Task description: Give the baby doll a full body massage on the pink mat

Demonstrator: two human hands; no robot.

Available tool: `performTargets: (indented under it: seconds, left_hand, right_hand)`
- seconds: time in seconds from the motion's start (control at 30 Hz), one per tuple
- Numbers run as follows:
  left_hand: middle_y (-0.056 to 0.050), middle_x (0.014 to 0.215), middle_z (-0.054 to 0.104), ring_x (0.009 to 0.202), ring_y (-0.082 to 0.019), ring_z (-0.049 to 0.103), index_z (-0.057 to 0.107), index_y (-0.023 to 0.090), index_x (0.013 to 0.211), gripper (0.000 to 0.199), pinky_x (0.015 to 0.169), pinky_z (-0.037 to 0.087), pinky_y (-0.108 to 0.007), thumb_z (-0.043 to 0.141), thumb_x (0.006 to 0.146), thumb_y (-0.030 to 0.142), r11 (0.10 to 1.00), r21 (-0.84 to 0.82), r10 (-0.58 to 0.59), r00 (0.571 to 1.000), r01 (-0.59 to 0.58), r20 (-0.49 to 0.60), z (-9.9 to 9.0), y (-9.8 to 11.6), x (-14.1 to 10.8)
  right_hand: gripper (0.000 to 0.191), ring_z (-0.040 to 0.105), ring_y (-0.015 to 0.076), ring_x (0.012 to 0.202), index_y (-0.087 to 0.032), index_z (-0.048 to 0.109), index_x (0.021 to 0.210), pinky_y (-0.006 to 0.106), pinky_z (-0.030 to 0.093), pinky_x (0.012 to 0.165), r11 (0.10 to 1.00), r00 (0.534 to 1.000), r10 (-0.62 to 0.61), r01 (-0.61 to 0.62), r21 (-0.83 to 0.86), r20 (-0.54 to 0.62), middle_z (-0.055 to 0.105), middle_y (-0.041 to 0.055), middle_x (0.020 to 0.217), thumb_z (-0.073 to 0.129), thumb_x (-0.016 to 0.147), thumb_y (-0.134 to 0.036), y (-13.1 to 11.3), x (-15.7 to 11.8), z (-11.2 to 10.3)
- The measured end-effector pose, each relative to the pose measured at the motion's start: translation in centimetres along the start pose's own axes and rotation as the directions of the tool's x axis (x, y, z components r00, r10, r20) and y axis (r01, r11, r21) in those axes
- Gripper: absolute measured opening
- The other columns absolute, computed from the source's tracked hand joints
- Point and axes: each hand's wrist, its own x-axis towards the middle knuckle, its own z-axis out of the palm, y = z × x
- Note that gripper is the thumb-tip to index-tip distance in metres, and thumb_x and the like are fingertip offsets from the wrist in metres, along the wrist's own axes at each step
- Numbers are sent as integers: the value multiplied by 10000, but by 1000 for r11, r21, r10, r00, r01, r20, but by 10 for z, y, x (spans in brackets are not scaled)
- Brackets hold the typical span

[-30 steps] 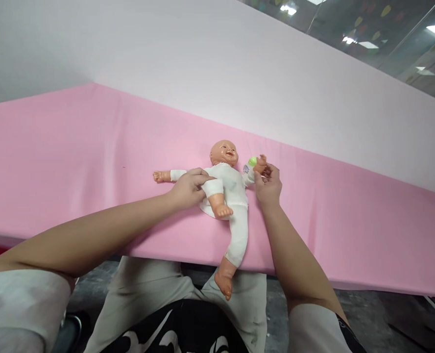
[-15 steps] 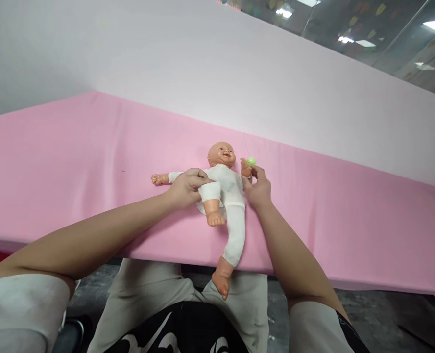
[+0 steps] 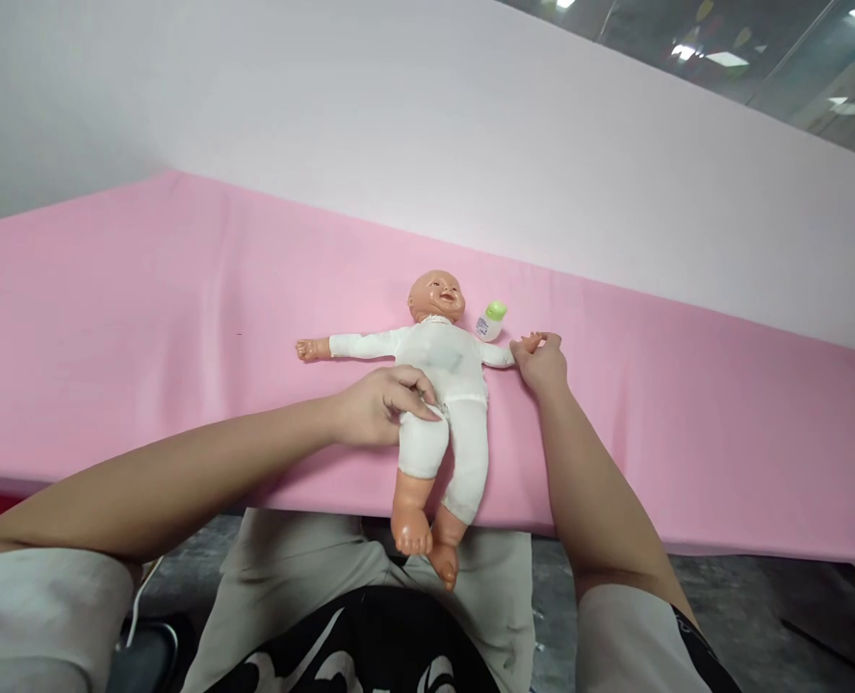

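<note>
Doll's leg lies lower, left hand gripping it; right hand grips doll's arm; green-capped bottle just beyond.

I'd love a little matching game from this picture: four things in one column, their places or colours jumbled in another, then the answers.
Column one
1. Left fingers
2. Right fingers
3. Bottle
4. Table cover

Column two
A. Pink all over
B. At the end of one arm of the doll
C. Green on top
D. At the top of one leg of the doll

Pairs: 1-D, 2-B, 3-C, 4-A
</note>
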Motion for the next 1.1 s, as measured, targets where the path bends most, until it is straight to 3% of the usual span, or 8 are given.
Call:
performTargets:
  seconds: [0.13,0.23,0.4,0.47,0.53,0.7,0.9,1.1]
  left_hand:
    - [-91,1022,718,886,-190,723,863,219,1042,242,755,596,-282,823,815,291,986,-35,-166,964,162,-206,-11,-9,3]
    - [-75,1007,718,880,-190,708,852,195,928,186,736,582,-268,778,772,265,950,10,-291,898,311,-329,-20,-21,6]
    - [-61,1015,711,910,-202,705,814,184,797,154,807,585,-293,707,716,259,904,28,-389,846,427,-365,-30,-46,10]
    - [-59,1003,706,899,-203,703,807,180,779,152,806,585,-294,718,700,275,897,23,-402,839,440,-368,-31,-53,11]
    - [-58,1006,706,897,-201,702,810,183,787,156,797,586,-289,733,699,285,896,27,-403,838,443,-367,-32,-55,11]
    - [-62,1023,712,888,-189,713,831,190,860,171,751,588,-263,733,742,267,926,73,-323,876,371,-357,-32,-48,8]
    - [-88,1034,750,907,-196,741,860,210,965,186,776,607,-278,806,832,327,985,32,-165,979,170,-117,-28,-22,6]
    - [-91,1155,771,947,-228,741,869,250,1024,229,814,617,-310,851,796,258,989,-49,-128,977,138,173,-13,6,3]
  right_hand:
    - [604,720,209,841,-229,527,1292,372,588,818,968,988,-108,129,213,-107,774,87,1132,759,836,-550,-16,-15,8]
    - [464,705,196,856,-240,621,1246,341,587,784,920,948,-289,314,233,-135,773,67,1125,730,875,-497,-32,-31,18]
    - [311,680,286,1201,-281,750,1236,474,544,1055,758,755,-652,652,21,72,767,72,1280,667,946,-355,-51,-52,34]
    - [323,646,298,1290,-277,764,1256,522,454,1177,684,680,-715,728,-39,162,745,76,1354,621,967,-292,-54,-55,37]
    - [345,640,299,1307,-277,762,1278,531,433,1199,669,662,-718,741,-45,214,740,71,1372,610,969,-270,-55,-55,38]
    - [348,691,273,1201,-307,744,1285,497,529,1100,803,789,-596,586,108,151,766,42,1308,652,960,-390,-47,-51,35]
    - [610,722,227,1086,-225,601,1424,378,603,915,844,941,-338,307,440,-7,756,95,1267,697,898,-517,-25,-25,17]
    - [635,691,168,674,-190,516,1406,278,574,589,962,1000,23,-19,271,-13,752,52,942,639,906,-562,14,11,-1]
